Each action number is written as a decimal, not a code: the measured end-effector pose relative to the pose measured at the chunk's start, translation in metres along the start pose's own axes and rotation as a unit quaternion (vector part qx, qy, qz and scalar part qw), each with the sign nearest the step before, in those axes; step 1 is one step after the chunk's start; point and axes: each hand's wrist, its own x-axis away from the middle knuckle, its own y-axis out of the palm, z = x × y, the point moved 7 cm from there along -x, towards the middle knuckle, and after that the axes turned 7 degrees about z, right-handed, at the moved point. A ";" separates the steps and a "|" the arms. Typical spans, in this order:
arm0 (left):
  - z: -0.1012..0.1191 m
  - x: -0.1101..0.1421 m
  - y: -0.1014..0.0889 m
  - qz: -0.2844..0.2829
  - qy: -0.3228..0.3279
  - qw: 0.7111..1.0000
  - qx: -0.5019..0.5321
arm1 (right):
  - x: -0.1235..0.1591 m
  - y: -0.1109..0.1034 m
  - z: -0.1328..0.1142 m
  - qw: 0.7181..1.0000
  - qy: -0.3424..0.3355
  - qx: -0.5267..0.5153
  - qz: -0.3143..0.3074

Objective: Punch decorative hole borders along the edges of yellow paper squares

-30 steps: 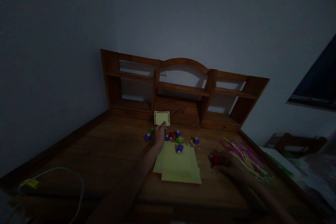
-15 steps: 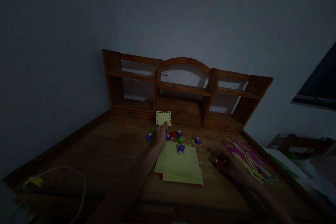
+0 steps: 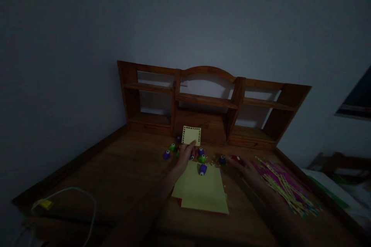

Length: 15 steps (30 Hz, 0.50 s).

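Note:
My left hand [image 3: 185,156] pinches the lower edge of a small yellow paper card [image 3: 191,134] and keeps it upright. A row of small punched holes runs along the card's top and sides. Around that hand lie several small craft punches: a purple one [image 3: 166,154], a green one [image 3: 172,147] and another green one [image 3: 202,158]; some are partly covered by the hand. On the right, my right hand [image 3: 243,168] has its fingers at a red craft punch [image 3: 236,158], close beside a dark purple punch [image 3: 222,159]. One more purple punch [image 3: 202,169] lies on stacked yellow paper sheets [image 3: 203,193].
Small paper bits lie scattered behind the sheets. To the right is a pile of punched yellow and pink paper strips [image 3: 281,185]. A wooden shelf unit [image 3: 207,100] stands along the back. A white cable [image 3: 72,188] loops at the front left of the wooden desk [image 3: 121,170].
My right hand has moved the red punch away from me, to beside the dark purple punch. My left hand has shifted slightly right with the card. The whole view has shifted a little.

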 end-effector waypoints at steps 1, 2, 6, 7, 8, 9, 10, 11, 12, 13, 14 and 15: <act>-0.001 0.001 0.002 -0.015 -0.006 1.000 -0.005 | -0.006 0.008 0.000 1.000 0.016 -0.015 -0.007; -0.002 0.002 0.005 -0.028 -0.011 1.000 -0.009 | -0.012 0.016 0.001 0.999 0.029 -0.037 -0.011; -0.004 0.005 0.011 -0.054 -0.004 0.998 -0.014 | -0.033 0.045 0.014 0.986 0.059 -0.155 -0.021; -0.004 0.006 0.013 -0.058 0.002 0.998 -0.017 | -0.036 0.051 0.019 0.982 0.063 -0.174 -0.027; -0.005 0.007 0.014 -0.063 0.009 0.998 -0.023 | -0.039 0.056 0.023 0.978 0.065 -0.194 -0.034; -0.006 0.008 0.016 -0.067 0.017 0.997 -0.032 | -0.041 0.060 0.026 0.974 0.070 -0.212 -0.044; -0.007 0.009 0.018 -0.072 0.025 0.996 -0.044 | -0.042 0.063 0.029 0.969 0.075 -0.227 -0.053; -0.008 0.011 0.020 -0.078 0.032 0.995 -0.058 | -0.042 0.064 0.030 0.966 0.078 -0.240 -0.062; -0.009 0.013 0.022 -0.084 0.039 0.993 -0.071 | -0.041 0.065 0.031 0.963 0.081 -0.247 -0.068; -0.010 0.014 0.023 -0.090 0.045 0.992 -0.082 | -0.040 0.064 0.031 0.962 0.081 -0.250 -0.071; -0.011 0.016 0.025 -0.093 0.051 0.990 -0.091 | -0.039 0.063 0.030 0.963 0.079 -0.250 -0.069; -0.011 0.017 0.026 -0.095 0.056 0.989 -0.100 | -0.038 0.062 0.030 0.964 0.076 -0.247 -0.067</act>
